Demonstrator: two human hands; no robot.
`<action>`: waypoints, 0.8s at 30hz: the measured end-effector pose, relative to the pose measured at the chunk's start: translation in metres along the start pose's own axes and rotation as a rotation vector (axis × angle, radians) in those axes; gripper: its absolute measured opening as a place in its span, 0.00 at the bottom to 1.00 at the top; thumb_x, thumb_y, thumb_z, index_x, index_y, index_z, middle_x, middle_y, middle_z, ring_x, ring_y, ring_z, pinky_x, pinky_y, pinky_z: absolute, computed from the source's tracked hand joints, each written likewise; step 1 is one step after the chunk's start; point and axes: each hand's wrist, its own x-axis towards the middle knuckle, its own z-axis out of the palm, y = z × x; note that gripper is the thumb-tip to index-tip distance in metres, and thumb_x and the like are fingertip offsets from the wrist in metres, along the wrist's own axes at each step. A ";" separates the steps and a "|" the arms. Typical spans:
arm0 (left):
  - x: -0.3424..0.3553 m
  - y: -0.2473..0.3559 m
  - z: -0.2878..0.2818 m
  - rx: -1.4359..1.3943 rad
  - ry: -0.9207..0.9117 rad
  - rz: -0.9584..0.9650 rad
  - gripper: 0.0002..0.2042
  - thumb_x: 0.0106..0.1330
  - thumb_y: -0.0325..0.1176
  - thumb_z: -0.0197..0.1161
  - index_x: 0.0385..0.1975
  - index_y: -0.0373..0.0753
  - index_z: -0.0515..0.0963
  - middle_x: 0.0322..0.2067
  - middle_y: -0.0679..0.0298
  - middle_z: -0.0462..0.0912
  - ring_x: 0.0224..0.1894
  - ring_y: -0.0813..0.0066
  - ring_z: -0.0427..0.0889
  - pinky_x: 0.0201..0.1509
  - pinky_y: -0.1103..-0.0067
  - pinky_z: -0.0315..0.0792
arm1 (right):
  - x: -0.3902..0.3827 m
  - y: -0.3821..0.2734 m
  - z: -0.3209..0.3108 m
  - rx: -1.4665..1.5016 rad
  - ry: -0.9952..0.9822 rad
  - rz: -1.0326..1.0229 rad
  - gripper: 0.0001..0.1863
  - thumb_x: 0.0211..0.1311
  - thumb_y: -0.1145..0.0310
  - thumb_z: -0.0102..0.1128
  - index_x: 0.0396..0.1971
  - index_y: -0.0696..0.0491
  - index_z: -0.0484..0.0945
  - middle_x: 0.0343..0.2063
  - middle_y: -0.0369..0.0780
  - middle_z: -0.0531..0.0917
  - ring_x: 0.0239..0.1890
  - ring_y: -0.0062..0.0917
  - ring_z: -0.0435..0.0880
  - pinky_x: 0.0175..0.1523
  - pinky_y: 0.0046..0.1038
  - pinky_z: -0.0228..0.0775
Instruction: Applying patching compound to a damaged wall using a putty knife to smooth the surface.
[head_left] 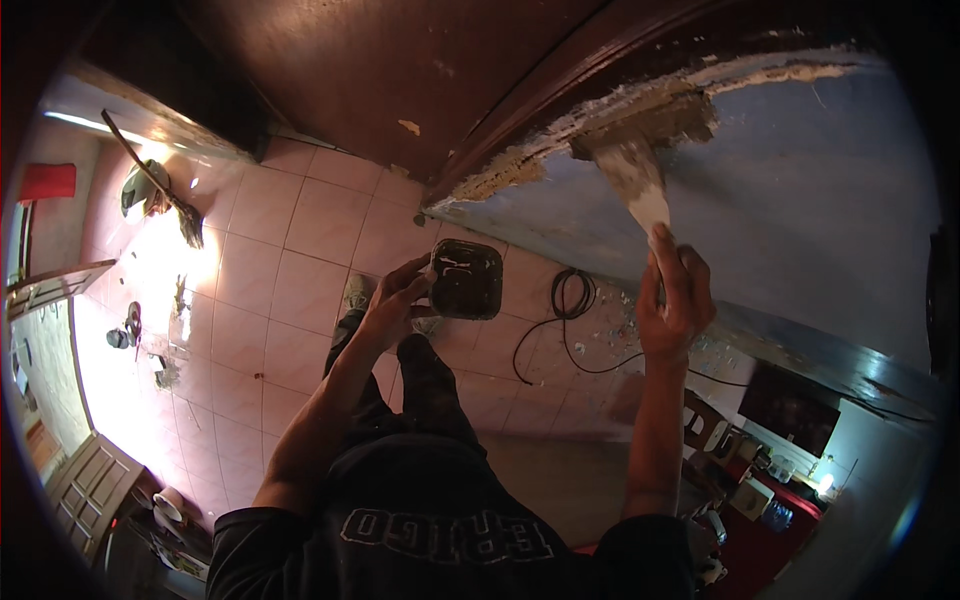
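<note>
A dark square container (466, 285) with pale smears inside is held at its left side by my left hand (395, 298). Higher and to the right, my right hand (672, 295) grips a putty knife (628, 183) by its handle. The blade lies on a grey-brown patch of filler (680, 122) on the bluish wall (790, 190), along a cracked, chipped strip (510, 177) beside the dark brown wooden door and frame (370, 70).
Pink floor tiles (320, 225) lie below, with a coiled black cable (572, 292) and scattered debris by the wall. A broom (187, 215) leans at left near other objects. A dark screen (788, 410) and a red surface (745, 545) with household items are at lower right.
</note>
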 end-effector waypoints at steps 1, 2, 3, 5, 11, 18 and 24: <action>0.002 0.001 0.002 -0.014 -0.016 0.002 0.29 0.75 0.42 0.63 0.71 0.35 0.67 0.56 0.60 0.82 0.55 0.73 0.83 0.51 0.72 0.83 | 0.007 0.001 0.005 -0.012 -0.003 -0.036 0.30 0.57 0.84 0.68 0.59 0.43 0.83 0.35 0.41 0.82 0.33 0.29 0.86 0.29 0.35 0.77; 0.004 0.001 0.005 -0.027 -0.032 0.004 0.30 0.75 0.41 0.63 0.71 0.34 0.66 0.55 0.59 0.82 0.54 0.72 0.84 0.50 0.73 0.83 | 0.012 0.002 0.007 -0.024 -0.006 -0.072 0.29 0.57 0.83 0.69 0.59 0.44 0.83 0.35 0.41 0.82 0.33 0.29 0.86 0.29 0.35 0.76; 0.006 0.001 0.008 -0.025 -0.038 -0.002 0.30 0.75 0.41 0.63 0.71 0.34 0.66 0.55 0.59 0.82 0.54 0.72 0.84 0.50 0.73 0.83 | 0.014 0.005 0.005 -0.030 -0.009 -0.066 0.29 0.57 0.83 0.69 0.59 0.44 0.83 0.35 0.41 0.82 0.33 0.29 0.86 0.29 0.35 0.76; 0.006 0.000 0.008 -0.021 -0.015 0.014 0.29 0.75 0.41 0.63 0.71 0.34 0.66 0.54 0.59 0.83 0.53 0.72 0.84 0.50 0.73 0.83 | 0.017 0.007 0.005 -0.076 -0.023 -0.034 0.30 0.56 0.82 0.70 0.60 0.43 0.83 0.35 0.40 0.82 0.33 0.29 0.85 0.31 0.35 0.77; 0.001 -0.005 -0.006 0.010 0.003 -0.014 0.28 0.75 0.41 0.62 0.71 0.35 0.68 0.59 0.60 0.80 0.60 0.71 0.80 0.54 0.71 0.82 | -0.021 -0.002 -0.017 -0.014 -0.099 0.141 0.28 0.57 0.80 0.68 0.58 0.41 0.84 0.36 0.38 0.82 0.34 0.29 0.84 0.34 0.33 0.80; -0.002 -0.003 -0.015 0.001 -0.022 0.000 0.29 0.76 0.42 0.62 0.71 0.34 0.66 0.48 0.62 0.84 0.50 0.74 0.85 0.51 0.74 0.83 | 0.022 -0.040 -0.016 -0.102 -0.448 0.008 0.30 0.58 0.78 0.66 0.63 0.44 0.78 0.36 0.37 0.80 0.33 0.30 0.82 0.32 0.33 0.80; -0.006 0.004 -0.019 0.002 -0.025 -0.034 0.29 0.76 0.42 0.62 0.71 0.35 0.66 0.48 0.62 0.84 0.50 0.74 0.85 0.53 0.72 0.82 | 0.048 -0.053 -0.013 -0.223 -0.527 0.019 0.24 0.60 0.76 0.65 0.58 0.47 0.79 0.37 0.36 0.77 0.34 0.32 0.83 0.33 0.35 0.82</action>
